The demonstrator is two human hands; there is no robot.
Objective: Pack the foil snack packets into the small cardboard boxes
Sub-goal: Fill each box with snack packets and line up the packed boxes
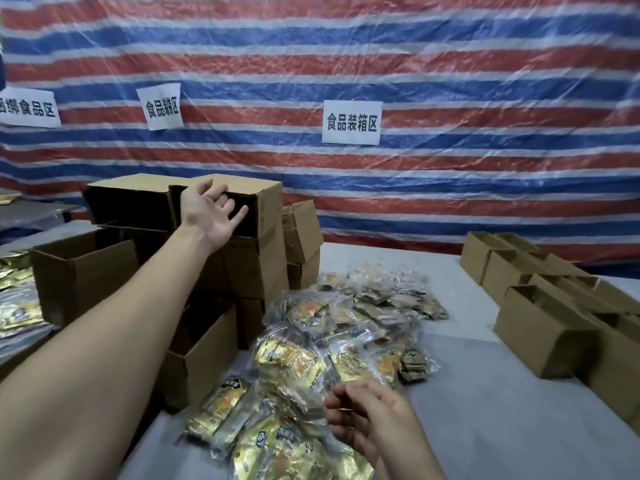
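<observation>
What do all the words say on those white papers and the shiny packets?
"食品装箱区": right paper sign, stuck on the striped tarp.
"食品…区": middle paper sign; the characters between are blurred.
"…食品区": left paper sign; its start is cut off and blurred.
Foil packets: the black label print is too blurred to read.

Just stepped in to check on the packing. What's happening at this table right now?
A person is between packets. Their left hand reaches to the open side of the top box on the cardboard stack, fingers spread, with no clear grip on it. Their right hand hovers, loosely curled and apparently holding nothing, over the pile of foil snack packets, many in clear bags, on the grey table. More small boxes sit open at the right.
</observation>
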